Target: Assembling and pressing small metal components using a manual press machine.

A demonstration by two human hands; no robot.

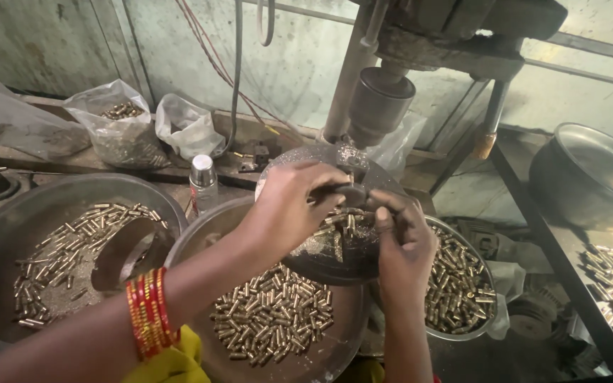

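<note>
My left hand (289, 206), with red and gold bangles on its wrist, reaches to the round metal plate (299, 159) under a drill press spindle (379, 103). Its fingers pinch a small dark piece next to the spindle tip. My right hand (406, 241) is just right of it, fingers curled over small brass cylindrical pieces (345, 221) lying on the plate; what it grips is hidden. Below both hands a metal pan (200, 241) holds a heap of the same brass pieces (274, 315).
A large metal bowl (8, 213) at left holds several brass pieces and a metal scoop. Another bowl (487, 326) of pieces sits at right. Plastic bags (118, 131) lie at the back, a small bottle (203, 184) stands nearby, and a big pot (590, 174) rests on a shelf at right.
</note>
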